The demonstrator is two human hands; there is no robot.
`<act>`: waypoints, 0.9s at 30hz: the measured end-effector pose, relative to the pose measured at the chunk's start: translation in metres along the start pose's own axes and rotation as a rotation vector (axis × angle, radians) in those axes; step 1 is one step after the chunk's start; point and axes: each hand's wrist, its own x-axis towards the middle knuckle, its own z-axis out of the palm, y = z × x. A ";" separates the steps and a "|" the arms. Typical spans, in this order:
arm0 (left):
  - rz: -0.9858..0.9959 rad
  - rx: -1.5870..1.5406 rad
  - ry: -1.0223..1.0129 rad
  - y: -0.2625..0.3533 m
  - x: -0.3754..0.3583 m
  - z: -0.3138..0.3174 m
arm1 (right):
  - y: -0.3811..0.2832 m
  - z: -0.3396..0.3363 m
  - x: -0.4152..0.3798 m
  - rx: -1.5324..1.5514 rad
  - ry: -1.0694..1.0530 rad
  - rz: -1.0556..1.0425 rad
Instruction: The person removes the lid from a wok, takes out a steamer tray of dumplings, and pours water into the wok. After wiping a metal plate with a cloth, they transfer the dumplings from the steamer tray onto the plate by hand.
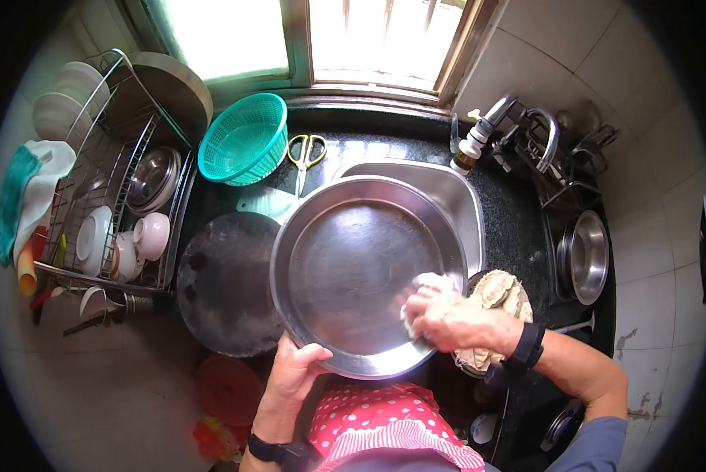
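Overhead, the left hand clamps its fingers on a wide round steel basin's rim; the right hand, fingers together, presses what seems a white cloth inside.

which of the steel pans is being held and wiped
The large steel basin over the sink: left hand grips its near rim, right hand wipes inside with a cloth.

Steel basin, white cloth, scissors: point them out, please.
Steel basin (345, 267), head view: bare inner bottom.
White cloth (432, 283), head view: bunched part above the fingers.
Scissors (307, 149), head view: yellow handles.
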 end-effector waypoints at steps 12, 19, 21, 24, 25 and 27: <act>-0.016 0.035 -0.052 -0.027 -0.015 0.012 | 0.034 0.011 0.128 -0.018 0.689 0.283; -0.065 -0.129 -0.022 -0.010 -0.016 -0.014 | -0.050 0.038 0.095 0.388 0.047 -0.124; -0.103 -0.167 -0.006 -0.005 -0.020 -0.016 | -0.048 0.026 0.078 0.421 -0.131 -0.149; 0.004 -0.103 0.091 0.002 -0.028 -0.026 | -0.027 0.015 0.050 0.458 -0.350 -0.007; 0.013 -0.065 0.120 0.005 -0.031 -0.029 | -0.023 0.005 0.044 0.235 -0.284 -0.003; 0.032 -0.070 0.118 0.009 -0.035 -0.039 | -0.014 -0.010 0.041 -0.104 -0.137 -0.006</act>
